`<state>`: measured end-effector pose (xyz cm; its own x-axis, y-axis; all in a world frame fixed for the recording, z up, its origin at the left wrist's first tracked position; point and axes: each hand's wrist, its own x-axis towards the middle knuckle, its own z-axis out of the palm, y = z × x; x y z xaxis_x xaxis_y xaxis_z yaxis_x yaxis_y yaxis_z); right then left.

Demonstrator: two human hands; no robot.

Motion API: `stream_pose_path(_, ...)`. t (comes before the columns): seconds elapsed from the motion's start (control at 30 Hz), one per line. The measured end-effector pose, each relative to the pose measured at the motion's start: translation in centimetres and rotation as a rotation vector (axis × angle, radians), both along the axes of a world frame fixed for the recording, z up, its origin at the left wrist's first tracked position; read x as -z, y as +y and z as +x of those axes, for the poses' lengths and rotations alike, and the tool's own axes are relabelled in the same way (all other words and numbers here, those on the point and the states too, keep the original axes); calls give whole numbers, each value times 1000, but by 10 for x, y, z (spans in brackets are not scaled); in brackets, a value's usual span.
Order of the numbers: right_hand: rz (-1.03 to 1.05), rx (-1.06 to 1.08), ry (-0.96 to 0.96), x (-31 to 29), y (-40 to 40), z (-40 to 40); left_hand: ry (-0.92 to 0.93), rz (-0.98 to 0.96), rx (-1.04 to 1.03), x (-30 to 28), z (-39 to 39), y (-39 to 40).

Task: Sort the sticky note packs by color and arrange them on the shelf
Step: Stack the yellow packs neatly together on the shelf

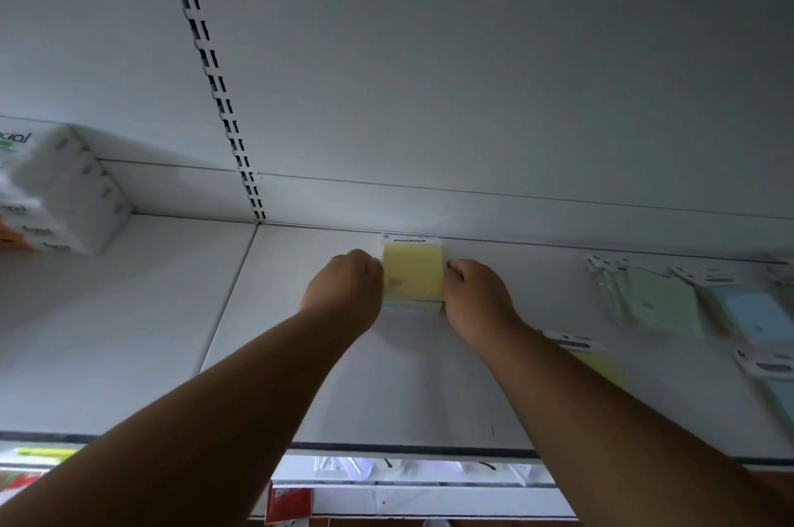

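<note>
Both hands on the yellow pack (pixel 413 271) at back of shelf (pixel 429 389), against rear wall: my left hand (pixel 343 288) clamps its left edge, right hand (pixel 479 294) its right edge. It tops a small stack w/ a pale blue pack (pixel 410 307) under. Green/blue packs (pixel 687 303) lie loose well to the right.

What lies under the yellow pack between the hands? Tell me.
Under the yellow pack, a pale blue edge shows at the near side, probably another pack. The rest is covered, so their number is unclear. Left hand and right hand flank the stack.
</note>
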<state>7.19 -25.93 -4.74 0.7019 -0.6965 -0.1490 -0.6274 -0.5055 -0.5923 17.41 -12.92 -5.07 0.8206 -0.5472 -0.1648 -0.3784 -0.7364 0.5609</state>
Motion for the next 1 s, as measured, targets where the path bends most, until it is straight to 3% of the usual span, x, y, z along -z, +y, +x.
stream_pose_path(0.1, -91, -127, 122, 0, -7, -13, 24, -2, 106, 3, 0, 22)
stream_pose_path(0.27, -236, -321, 265, -1, 1, -16, -199, 221, 328, 4, 0, 21)
stream_pose_path(0.43, -303, -270, 245, 2, 3, -11, -291, 242, 321, 10, 1, 15)
stream_pose_path(0.83, -332, -222, 158, 9, 3, -17, -258, 269, 354, 8, 2, 10)
stream_pose_path(1.0, -349, -230, 92, 6, 2, -23, -277, 169, 249, 7, -9, 14)
